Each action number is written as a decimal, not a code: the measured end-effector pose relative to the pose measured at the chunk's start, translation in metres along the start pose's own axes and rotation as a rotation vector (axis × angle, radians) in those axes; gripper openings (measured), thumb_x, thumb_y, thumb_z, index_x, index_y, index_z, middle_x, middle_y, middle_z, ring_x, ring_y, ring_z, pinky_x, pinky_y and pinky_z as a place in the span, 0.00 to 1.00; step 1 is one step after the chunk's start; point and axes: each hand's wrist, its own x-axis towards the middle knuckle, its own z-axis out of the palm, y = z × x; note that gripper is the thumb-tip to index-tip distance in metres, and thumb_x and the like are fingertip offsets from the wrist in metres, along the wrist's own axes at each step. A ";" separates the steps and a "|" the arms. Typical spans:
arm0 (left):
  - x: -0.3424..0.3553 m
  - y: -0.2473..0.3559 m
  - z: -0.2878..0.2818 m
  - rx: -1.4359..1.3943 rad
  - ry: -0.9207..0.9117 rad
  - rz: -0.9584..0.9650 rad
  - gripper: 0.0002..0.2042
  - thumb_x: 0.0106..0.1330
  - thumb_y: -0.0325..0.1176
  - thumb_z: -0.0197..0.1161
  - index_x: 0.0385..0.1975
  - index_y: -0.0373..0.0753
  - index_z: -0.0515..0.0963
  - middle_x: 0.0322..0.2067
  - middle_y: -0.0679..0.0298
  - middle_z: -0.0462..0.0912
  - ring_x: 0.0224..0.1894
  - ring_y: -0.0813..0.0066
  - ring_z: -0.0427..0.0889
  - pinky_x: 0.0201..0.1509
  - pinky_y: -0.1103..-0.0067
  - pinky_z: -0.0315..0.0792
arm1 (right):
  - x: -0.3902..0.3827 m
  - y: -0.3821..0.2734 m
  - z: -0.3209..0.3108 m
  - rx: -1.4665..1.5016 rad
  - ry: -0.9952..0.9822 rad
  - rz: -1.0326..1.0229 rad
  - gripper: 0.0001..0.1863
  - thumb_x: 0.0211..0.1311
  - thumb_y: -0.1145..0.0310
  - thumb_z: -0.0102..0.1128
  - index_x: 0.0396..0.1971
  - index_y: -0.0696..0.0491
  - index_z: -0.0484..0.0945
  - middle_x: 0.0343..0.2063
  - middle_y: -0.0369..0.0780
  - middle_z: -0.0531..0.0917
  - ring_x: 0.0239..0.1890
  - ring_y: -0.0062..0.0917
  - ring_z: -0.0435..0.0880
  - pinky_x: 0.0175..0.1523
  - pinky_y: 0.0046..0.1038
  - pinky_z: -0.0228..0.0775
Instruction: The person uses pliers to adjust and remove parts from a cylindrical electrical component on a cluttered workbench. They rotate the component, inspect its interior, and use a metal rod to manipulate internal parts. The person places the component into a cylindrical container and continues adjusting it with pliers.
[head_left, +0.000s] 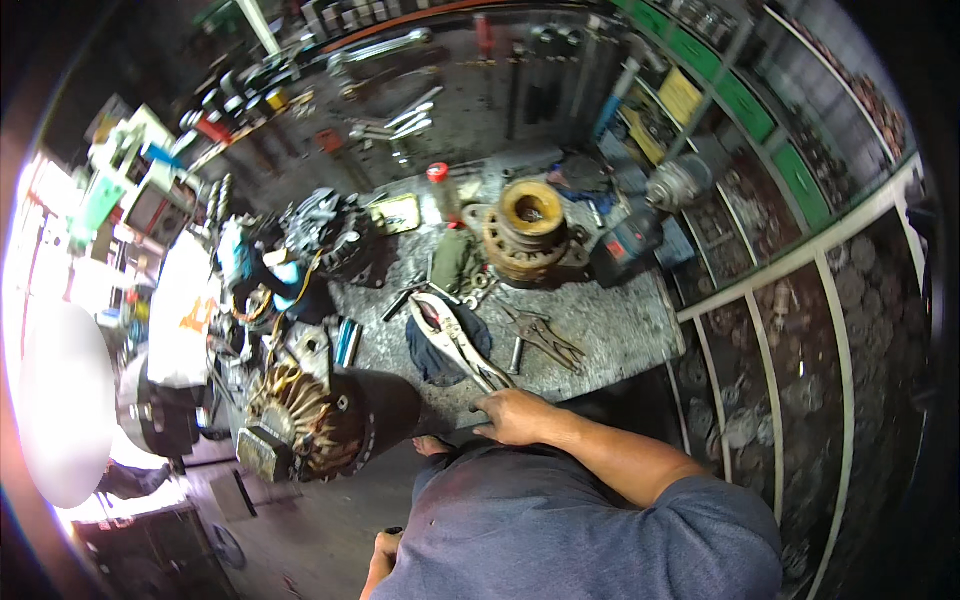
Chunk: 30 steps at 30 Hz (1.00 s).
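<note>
Over the near edge of the workbench (610, 335), my right hand (515, 415) reaches in with index finger and thumb apart. Just beyond its fingertips are the handle ends of large silver locking pliers (450, 335), which lie on a dark round cloth (430, 362). A second, darker pair of locking pliers (545, 338) rests to the right, beside a short metal rod (516, 356). My left hand (384, 550) is low beside my body, mostly hidden, its fingers closed around something dark that I cannot make out.
Left of the pliers stands a large motor part with copper windings (305, 415). Toward the back of the bench are a yellowish round housing (525, 240), a cordless power tool (628, 243) and a red-lidded jar (440, 190). Shelves of parts (780, 310) line the right side.
</note>
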 end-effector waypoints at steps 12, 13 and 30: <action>0.054 0.162 -0.091 -0.041 0.096 0.221 0.28 0.71 0.41 0.79 0.63 0.27 0.83 0.42 0.56 0.93 0.37 0.71 0.87 0.43 0.74 0.81 | -0.059 0.044 -0.048 0.056 0.342 0.255 0.30 0.74 0.52 0.69 0.65 0.58 0.81 0.54 0.56 0.89 0.59 0.51 0.88 0.67 0.47 0.78; 0.061 0.164 -0.088 0.012 0.114 0.178 0.28 0.71 0.42 0.79 0.63 0.28 0.83 0.44 0.54 0.94 0.39 0.70 0.89 0.46 0.73 0.82 | -0.059 0.045 -0.052 0.044 0.383 0.254 0.30 0.73 0.51 0.69 0.64 0.58 0.81 0.55 0.55 0.89 0.61 0.52 0.87 0.69 0.46 0.77; -0.040 0.156 -0.068 0.130 0.078 0.097 0.25 0.72 0.40 0.79 0.61 0.28 0.85 0.35 0.60 0.92 0.30 0.75 0.84 0.37 0.75 0.80 | -0.030 0.061 -0.080 0.077 0.496 0.138 0.26 0.71 0.55 0.72 0.58 0.58 0.84 0.49 0.57 0.89 0.54 0.55 0.88 0.62 0.48 0.81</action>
